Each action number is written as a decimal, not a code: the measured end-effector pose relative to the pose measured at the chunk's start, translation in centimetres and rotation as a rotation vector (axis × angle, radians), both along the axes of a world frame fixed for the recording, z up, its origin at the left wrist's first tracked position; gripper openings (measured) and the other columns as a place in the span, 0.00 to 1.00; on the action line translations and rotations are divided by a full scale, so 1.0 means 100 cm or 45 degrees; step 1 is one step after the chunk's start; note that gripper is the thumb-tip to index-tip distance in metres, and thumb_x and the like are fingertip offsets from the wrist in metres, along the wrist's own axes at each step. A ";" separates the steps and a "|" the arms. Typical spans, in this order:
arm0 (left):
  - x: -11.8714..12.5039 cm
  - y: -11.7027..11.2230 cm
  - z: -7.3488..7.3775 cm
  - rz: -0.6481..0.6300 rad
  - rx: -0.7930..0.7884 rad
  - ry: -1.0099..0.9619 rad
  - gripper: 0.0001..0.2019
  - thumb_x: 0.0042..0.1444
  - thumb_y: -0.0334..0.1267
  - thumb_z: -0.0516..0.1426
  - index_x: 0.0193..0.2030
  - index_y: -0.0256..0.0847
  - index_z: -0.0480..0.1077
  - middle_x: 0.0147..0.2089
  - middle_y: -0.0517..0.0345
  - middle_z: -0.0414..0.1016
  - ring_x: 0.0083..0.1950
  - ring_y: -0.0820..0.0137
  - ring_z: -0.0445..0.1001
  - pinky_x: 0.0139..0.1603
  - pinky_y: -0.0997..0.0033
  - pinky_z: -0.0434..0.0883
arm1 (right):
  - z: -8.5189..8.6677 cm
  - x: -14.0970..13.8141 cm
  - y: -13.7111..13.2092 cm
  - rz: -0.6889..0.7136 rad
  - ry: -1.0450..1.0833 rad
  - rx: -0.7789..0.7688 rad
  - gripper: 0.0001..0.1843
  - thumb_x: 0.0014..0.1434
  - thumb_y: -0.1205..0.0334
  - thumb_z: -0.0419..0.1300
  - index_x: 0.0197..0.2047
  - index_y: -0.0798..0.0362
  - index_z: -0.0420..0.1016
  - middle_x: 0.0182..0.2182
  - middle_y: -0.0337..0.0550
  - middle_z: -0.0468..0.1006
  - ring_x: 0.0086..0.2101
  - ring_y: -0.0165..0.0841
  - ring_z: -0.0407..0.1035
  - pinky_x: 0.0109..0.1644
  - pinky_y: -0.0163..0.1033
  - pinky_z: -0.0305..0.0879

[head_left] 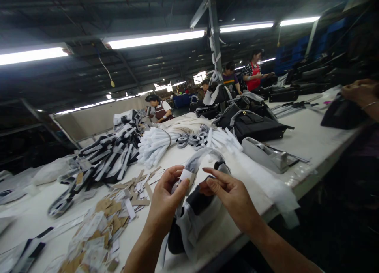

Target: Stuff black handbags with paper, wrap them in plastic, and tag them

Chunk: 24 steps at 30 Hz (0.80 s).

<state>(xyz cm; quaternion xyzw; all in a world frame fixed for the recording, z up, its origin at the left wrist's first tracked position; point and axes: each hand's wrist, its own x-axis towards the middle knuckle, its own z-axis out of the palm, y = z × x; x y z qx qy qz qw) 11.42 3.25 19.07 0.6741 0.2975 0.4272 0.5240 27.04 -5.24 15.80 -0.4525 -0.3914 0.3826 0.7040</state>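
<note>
A black handbag [201, 200] stands at the front edge of the table, partly covered in white wrapping paper [194, 225]. Its arched handle [204, 154] is wrapped in translucent film. My left hand [171, 190] is closed around the left side of that handle, thumb pressed on a white piece [188, 175] wrapped there. Over the bag's right side, my right hand [226, 190] pinches a small dark part between thumb and fingers, its index finger raised; which part it is I cannot make out.
Tags and card strips [100, 225] lie left of my hands. Behind them are wrapped black straps [112, 158] and a bundle of white tubes [155, 144]. A grey tape dispenser [263, 154] and black bags [257, 125] sit to the right. Another person's hand [361, 91] is at far right.
</note>
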 end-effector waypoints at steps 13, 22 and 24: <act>0.004 -0.013 -0.011 0.042 0.414 0.126 0.13 0.55 0.39 0.64 0.46 0.47 0.70 0.47 0.59 0.72 0.39 0.73 0.71 0.41 0.74 0.70 | 0.014 -0.030 0.001 0.268 0.512 0.187 0.23 0.59 0.59 0.66 0.56 0.47 0.70 0.46 0.41 0.79 0.45 0.35 0.74 0.53 0.41 0.69; 0.002 -0.024 -0.013 0.024 0.362 0.094 0.28 0.49 0.40 0.68 0.57 0.48 0.67 0.55 0.54 0.74 0.45 0.65 0.76 0.49 0.66 0.73 | 0.013 -0.037 0.012 -0.041 0.169 0.196 0.18 0.61 0.52 0.64 0.53 0.46 0.70 0.40 0.38 0.78 0.39 0.32 0.73 0.43 0.34 0.71; -0.005 -0.023 -0.017 0.062 0.403 0.084 0.35 0.48 0.44 0.69 0.62 0.49 0.64 0.63 0.51 0.69 0.54 0.59 0.74 0.54 0.63 0.71 | 0.013 -0.030 0.012 0.021 -0.006 0.123 0.24 0.62 0.49 0.62 0.58 0.47 0.67 0.42 0.41 0.79 0.41 0.35 0.74 0.46 0.38 0.72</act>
